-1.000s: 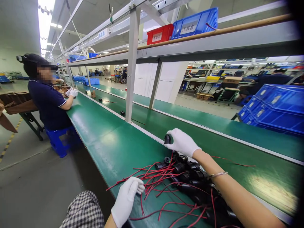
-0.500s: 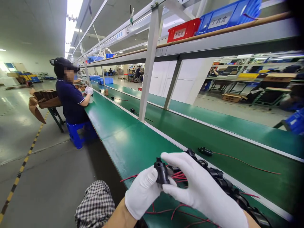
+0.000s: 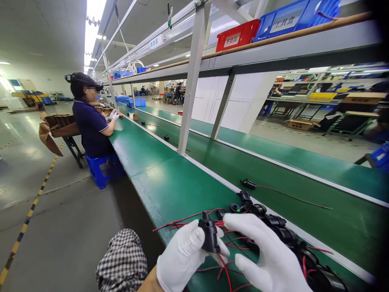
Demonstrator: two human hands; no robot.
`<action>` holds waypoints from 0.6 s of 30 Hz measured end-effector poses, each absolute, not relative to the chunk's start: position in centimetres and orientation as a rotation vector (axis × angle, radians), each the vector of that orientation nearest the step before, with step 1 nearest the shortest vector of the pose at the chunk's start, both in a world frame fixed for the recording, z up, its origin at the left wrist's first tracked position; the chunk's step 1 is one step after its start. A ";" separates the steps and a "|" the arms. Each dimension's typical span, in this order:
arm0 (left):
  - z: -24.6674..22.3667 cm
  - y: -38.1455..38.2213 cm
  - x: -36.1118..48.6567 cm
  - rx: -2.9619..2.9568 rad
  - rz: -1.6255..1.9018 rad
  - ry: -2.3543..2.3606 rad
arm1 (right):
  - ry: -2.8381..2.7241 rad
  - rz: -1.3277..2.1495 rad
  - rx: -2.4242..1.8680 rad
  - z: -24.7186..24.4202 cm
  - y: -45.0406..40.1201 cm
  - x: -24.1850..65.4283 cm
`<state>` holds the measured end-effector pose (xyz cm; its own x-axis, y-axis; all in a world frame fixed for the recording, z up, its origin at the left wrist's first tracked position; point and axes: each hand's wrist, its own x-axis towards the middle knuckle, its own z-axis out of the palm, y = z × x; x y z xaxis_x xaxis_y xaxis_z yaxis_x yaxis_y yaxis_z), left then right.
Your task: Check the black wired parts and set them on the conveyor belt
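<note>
My left hand (image 3: 185, 253), in a white glove, grips a black cylindrical part (image 3: 209, 233) between thumb and fingers, its narrow tip pointing up. A red wire hangs from the part's lower end. Just to the right, my gloved right hand (image 3: 267, 251) has thumb and fingers spread, with nothing between them and a gap to the part. Behind and beside it, several similar black parts (image 3: 275, 221) lie in a row along the bench's right edge. Their red wires (image 3: 182, 222) spread over the green bench top (image 3: 170, 182).
A black part with a wire (image 3: 248, 183) lies on the green belt (image 3: 291, 178) beyond the white rail. A metal post (image 3: 192, 81) rises ahead. Red (image 3: 237, 36) and blue (image 3: 288, 20) bins stand on the shelf above. Further left, a person (image 3: 91, 117) sits at the bench.
My right hand has moved away from the held part, rightward and down, and its fingers have spread. My left hand has lowered the part slightly. Parts on the belt have shifted left.
</note>
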<state>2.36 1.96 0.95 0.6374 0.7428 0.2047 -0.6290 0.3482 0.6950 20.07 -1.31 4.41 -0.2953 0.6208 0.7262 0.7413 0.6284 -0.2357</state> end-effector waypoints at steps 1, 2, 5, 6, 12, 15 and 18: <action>1.0 1.9 2.3 0.843 0.886 0.201 | -2.027 -0.221 -1.105 4.3 -1.4 20.0; 1.1 1.9 2.3 0.873 0.886 0.255 | -2.059 -0.261 -1.128 4.2 -1.4 19.8; 1.5 1.8 2.2 1.014 0.903 0.425 | -2.147 -0.271 -1.099 4.2 -1.4 19.1; 1.5 1.7 2.2 1.045 0.915 0.461 | -2.135 -0.224 -1.090 4.2 -1.4 18.9; 0.6 1.5 3.3 0.695 0.792 0.167 | -1.755 0.318 -1.243 3.1 -1.5 18.7; 0.4 1.3 3.6 0.581 0.750 0.152 | -1.612 0.624 -1.302 2.3 -1.5 18.6; 0.5 1.2 3.6 0.501 0.780 0.143 | -1.583 0.739 -1.305 2.2 -1.4 18.6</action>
<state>3.56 1.16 0.46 0.7078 0.7040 0.0585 -0.6374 0.6007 0.4826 18.59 -1.43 2.20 -0.0098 0.9610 0.2764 0.4054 0.2565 -0.8774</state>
